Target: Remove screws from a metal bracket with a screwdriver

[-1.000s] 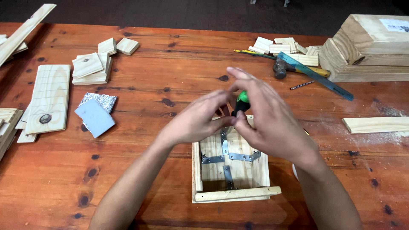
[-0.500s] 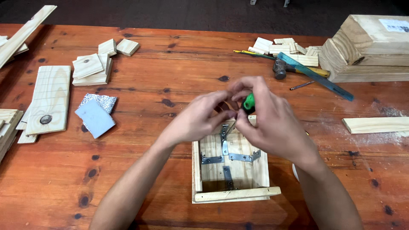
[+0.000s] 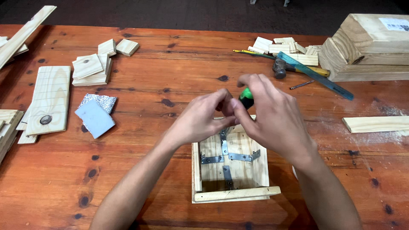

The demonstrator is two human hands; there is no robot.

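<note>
Barely any shift since a moment ago: both hands stay bunched above the far edge of the open pale-wood box with crossed metal brackets (image 3: 232, 164). Right hand (image 3: 272, 121) grips a green-handled black tool (image 3: 246, 98); left hand (image 3: 200, 119) pinches at its tip, on the reddish wooden bench (image 3: 162, 64).

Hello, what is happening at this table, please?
A person works over a small open wooden box on a wooden table. The right hand holds a tool with a green and black handle above the box's far edge; the left hand meets it there, fingertips close together. Metal brackets cross the box's inside. A hammer, wood blocks and sandpaper pieces lie around.
</note>
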